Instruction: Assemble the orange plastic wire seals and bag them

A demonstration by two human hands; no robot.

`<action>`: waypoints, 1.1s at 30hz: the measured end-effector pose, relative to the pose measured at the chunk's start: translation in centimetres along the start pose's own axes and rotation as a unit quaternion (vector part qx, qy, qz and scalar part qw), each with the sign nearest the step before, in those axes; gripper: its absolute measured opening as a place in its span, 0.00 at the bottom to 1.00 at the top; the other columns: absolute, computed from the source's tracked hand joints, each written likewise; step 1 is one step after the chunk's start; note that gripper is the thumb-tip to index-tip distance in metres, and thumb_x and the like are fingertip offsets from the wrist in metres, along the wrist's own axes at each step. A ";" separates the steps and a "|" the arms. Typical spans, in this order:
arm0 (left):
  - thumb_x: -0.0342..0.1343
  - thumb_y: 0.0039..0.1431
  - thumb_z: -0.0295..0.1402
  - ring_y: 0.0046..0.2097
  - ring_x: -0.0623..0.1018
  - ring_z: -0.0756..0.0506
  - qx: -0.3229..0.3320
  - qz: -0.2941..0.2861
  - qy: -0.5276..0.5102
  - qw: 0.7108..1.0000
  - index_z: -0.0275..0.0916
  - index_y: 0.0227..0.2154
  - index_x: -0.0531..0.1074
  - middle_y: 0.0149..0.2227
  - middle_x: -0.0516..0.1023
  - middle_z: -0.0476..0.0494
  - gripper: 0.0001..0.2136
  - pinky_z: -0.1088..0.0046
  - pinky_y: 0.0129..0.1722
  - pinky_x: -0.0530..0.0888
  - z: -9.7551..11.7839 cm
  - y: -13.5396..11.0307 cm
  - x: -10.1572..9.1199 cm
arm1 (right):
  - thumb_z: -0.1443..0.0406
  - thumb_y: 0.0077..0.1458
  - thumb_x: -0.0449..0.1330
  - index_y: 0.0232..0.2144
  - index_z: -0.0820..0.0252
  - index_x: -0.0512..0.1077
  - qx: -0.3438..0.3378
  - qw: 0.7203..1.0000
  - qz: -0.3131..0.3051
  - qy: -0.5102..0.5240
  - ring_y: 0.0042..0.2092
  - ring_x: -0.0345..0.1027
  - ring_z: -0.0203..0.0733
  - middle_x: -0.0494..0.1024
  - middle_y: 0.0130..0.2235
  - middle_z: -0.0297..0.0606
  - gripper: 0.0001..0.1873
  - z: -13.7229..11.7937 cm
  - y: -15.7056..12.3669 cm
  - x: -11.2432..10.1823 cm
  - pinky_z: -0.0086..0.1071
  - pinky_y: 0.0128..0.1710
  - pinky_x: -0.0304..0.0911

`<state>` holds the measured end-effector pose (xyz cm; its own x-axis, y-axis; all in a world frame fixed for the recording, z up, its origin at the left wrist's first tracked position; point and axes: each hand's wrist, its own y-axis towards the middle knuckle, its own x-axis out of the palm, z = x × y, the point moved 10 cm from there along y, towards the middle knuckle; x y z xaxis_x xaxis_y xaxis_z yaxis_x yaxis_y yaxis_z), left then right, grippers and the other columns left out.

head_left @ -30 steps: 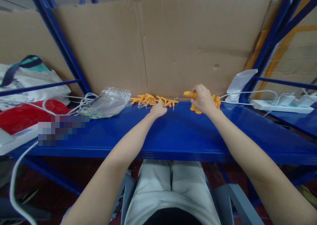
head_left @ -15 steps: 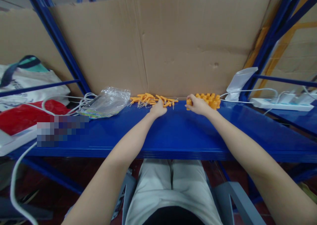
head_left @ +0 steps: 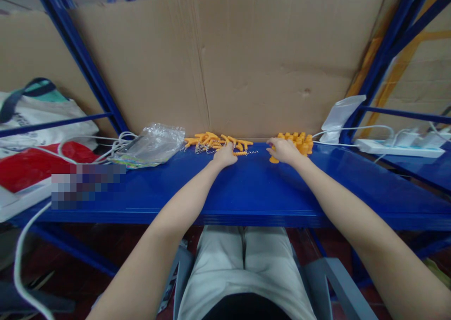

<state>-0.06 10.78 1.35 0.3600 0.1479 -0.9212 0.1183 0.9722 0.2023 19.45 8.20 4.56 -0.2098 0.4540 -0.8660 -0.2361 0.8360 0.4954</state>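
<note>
My left hand (head_left: 225, 155) rests on the blue shelf (head_left: 246, 193) at the near edge of a pile of small orange pieces with thin chains (head_left: 211, 141). Its fingers are curled around one chained orange piece (head_left: 241, 153), which sticks out to the right. My right hand (head_left: 286, 151) is closed over an orange figure (head_left: 273, 160) whose flat base touches the shelf. Just behind it, a tight group of upright orange figures (head_left: 300, 141) stands against the cardboard.
A cardboard sheet (head_left: 246, 61) walls off the back of the shelf. A crumpled clear plastic bag (head_left: 155, 144) and white cables (head_left: 105, 144) lie to the left, beside a red and white bag (head_left: 31, 165). A white power strip (head_left: 398, 148) lies at right.
My right hand lifted an orange figure off the group, brought it left and towards me, and lowered it to the shelf. My left hand stayed at the pile, with one chained piece pulled out.
</note>
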 end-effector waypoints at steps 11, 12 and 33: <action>0.53 0.56 0.28 0.55 0.77 0.38 0.033 0.020 0.037 0.999 0.40 0.53 0.66 0.52 0.77 0.36 0.20 0.66 0.51 0.72 0.7 -0.3 -0.5 | 0.64 0.61 0.55 0.49 0.61 0.74 -0.178 0.972 0.001 0.151 0.42 0.77 0.46 0.82 0.43 0.45 0.16 -7.3 -1.3 0.2 0.39 0.45 0.68; 0.53 0.57 0.28 0.55 0.76 0.38 0.040 0.023 0.038 0.998 0.40 0.54 0.65 0.52 0.77 0.36 0.21 0.66 0.52 0.72 0.9 -0.3 -0.5 | 0.65 0.61 0.55 0.49 0.61 0.75 -0.192 0.969 -0.006 0.153 0.43 0.77 0.46 0.82 0.44 0.45 0.16 -7.9 -1.5 0.5 0.39 0.46 0.68; 0.52 0.58 0.28 0.54 0.77 0.40 0.048 0.048 0.026 0.997 0.37 0.53 0.68 0.50 0.78 0.38 0.19 0.67 0.52 0.73 0.7 0.4 -0.2 | 0.67 0.65 0.46 0.56 0.71 0.68 -0.026 0.987 -0.069 -0.140 0.59 0.64 0.54 0.75 0.55 0.58 0.21 -5.3 -1.0 3.9 0.50 0.58 0.49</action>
<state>0.60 10.99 1.87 0.3261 0.2508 -0.9115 0.1744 0.9317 0.3187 13.81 7.49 1.03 0.0968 0.4109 -0.9065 -0.2933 0.8821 0.3685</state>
